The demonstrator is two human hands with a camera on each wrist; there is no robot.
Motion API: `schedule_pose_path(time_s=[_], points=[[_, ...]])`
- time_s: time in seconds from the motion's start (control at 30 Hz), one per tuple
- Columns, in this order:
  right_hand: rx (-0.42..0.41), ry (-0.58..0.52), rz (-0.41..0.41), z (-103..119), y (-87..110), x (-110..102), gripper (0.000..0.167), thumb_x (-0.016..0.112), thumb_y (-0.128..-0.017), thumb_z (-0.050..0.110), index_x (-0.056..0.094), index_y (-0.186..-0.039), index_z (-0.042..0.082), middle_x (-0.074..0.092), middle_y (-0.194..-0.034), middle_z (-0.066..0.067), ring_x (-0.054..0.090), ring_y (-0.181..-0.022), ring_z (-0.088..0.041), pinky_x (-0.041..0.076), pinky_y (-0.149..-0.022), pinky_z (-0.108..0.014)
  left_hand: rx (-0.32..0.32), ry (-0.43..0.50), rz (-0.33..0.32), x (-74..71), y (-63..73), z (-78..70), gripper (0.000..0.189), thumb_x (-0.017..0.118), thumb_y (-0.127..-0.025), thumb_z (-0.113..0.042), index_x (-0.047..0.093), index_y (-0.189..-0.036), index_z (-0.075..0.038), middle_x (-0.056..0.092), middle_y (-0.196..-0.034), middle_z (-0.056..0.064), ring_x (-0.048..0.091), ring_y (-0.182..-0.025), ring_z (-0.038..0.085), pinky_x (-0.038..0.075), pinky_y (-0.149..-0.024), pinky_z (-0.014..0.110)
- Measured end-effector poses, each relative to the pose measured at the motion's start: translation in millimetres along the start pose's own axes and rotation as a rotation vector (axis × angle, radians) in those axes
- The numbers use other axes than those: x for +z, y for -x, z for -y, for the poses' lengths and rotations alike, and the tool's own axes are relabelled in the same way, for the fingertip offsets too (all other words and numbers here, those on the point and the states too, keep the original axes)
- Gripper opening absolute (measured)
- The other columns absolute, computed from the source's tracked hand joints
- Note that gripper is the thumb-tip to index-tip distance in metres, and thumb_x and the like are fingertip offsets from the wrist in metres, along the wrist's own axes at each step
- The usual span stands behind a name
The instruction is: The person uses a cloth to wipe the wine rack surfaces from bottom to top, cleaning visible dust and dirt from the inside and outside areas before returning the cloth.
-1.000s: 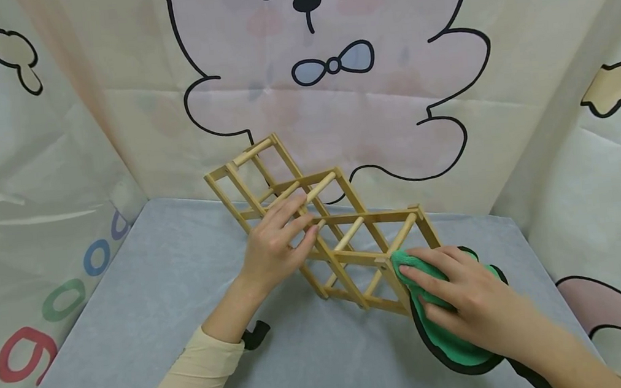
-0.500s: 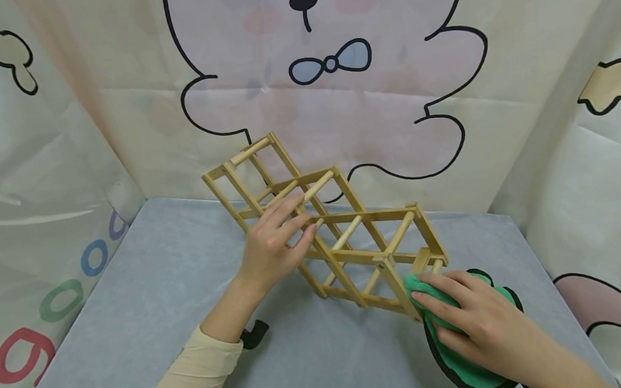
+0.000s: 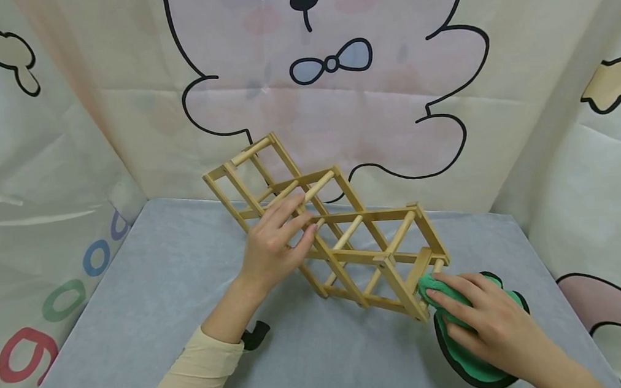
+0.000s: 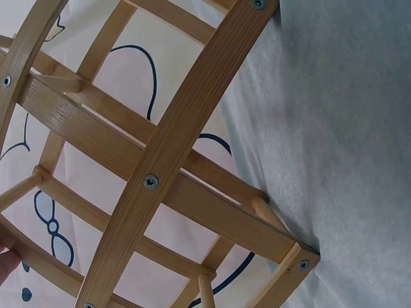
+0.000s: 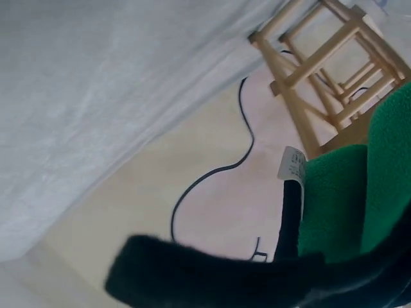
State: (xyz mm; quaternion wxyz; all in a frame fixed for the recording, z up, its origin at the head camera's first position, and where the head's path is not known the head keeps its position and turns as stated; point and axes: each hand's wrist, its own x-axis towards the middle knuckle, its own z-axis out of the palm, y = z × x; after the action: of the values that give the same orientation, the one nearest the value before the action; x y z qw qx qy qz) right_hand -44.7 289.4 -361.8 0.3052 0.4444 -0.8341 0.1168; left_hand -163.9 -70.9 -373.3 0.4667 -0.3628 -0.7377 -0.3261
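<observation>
A folding wooden wine rack (image 3: 384, 214) of slats and round dowels stands on the blue-grey cloth, slanting across the middle of the head view. My left hand (image 3: 273, 246) holds it near the centre, fingers and thumb about a slat. In my right hand (image 3: 490, 320) is a green cleaning cloth (image 3: 471, 358) with black edging, bunched against the lower right end of the rack. Up close in the left wrist view, screws show in the rack's slats (image 4: 183, 115). The right wrist view has the green cloth (image 5: 334, 199) beside the rack's end, with a white label (image 5: 293, 163) on it.
A blue-grey cloth (image 3: 134, 332) covers the table. Pale printed curtains (image 3: 132, 123) with a cartoon bear enclose it at the back and both sides. The rack's upper left end reaches close to the back curtain. A small black piece (image 3: 256, 334) shows beside my left wrist.
My right hand has slid the green cloth down and to the right along the rack's end slat, uncovering more of that corner. The left hand and the rack have stayed put.
</observation>
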Motion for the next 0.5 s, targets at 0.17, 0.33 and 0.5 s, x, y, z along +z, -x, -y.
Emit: schedule_pose_path(time_s=[0.17,0.33,0.5], points=[[0.027,0.035,-0.011,-13.0,4.5,2.0,0.047,0.043,-0.112,0.034,0.079,-0.117,0.004,0.071,-0.125,-0.018,0.064,-0.091,-0.029,0.049,-0.077,-0.038,-0.001,-0.014,0.018,-0.3,0.1,-0.5,0.015,0.084,-0.082,-0.002,0.079,-0.096,-0.002,0.071,-0.124,0.021,0.069,-0.115,0.038,0.063,-0.093,0.049],[0.041,0.057,-0.014,-26.1,6.5,1.8,0.049,0.043,-0.112,0.038,0.078,-0.116,0.003,0.071,-0.124,-0.018,0.064,-0.091,-0.030,0.048,-0.075,-0.039,0.002,-0.051,0.054,-3.9,-3.8,-2.5,0.010,0.081,-0.085,-0.004,0.078,-0.094,-0.001,0.071,-0.124,0.021,0.070,-0.114,0.037,0.063,-0.091,0.048],[0.051,0.058,-0.025,-34.9,9.0,2.1,0.051,0.044,-0.111,0.040,0.078,-0.115,0.002,0.071,-0.123,-0.019,0.063,-0.090,-0.031,0.047,-0.077,-0.038,-0.011,-0.100,0.111,-7.2,-12.7,-4.8,0.012,0.077,-0.089,-0.005,0.078,-0.100,-0.001,0.072,-0.123,0.020,0.070,-0.113,0.036,0.065,-0.086,0.044]])
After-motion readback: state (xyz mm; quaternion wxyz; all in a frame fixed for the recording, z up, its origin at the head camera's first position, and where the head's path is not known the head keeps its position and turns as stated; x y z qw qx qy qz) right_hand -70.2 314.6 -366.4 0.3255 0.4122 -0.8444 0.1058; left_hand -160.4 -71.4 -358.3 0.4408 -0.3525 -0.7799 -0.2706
